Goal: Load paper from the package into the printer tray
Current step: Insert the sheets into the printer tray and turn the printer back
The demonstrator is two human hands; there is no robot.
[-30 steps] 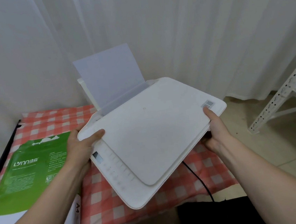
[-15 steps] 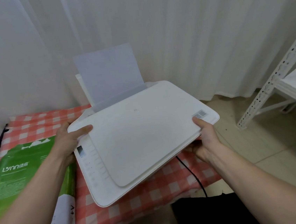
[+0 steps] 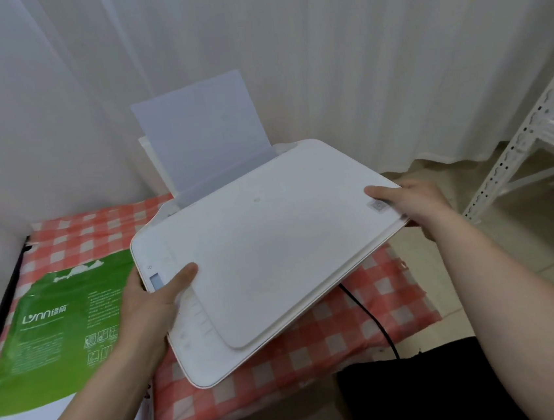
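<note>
A flat white printer point(image 3: 265, 245) lies askew on a red-and-white checked cloth point(image 3: 364, 310). White sheets of paper point(image 3: 202, 132) stand upright in its rear tray. My left hand point(image 3: 152, 301) grips the printer's left edge, with the thumb on top near the small display. My right hand point(image 3: 408, 206) grips the right corner, thumb on the lid by a small label. A green-and-white paper package point(image 3: 56, 335) lies flat on the cloth to the left of the printer.
A black cable point(image 3: 369, 316) runs from under the printer down toward a dark object at the front. White curtains hang behind. A white metal shelf frame point(image 3: 515, 150) stands on the tiled floor at the right.
Both hands have shifted their hold along the printer's edges: the left thumb now lies further down the left side, the right thumb further back. The printer has moved slightly on the cloth.
</note>
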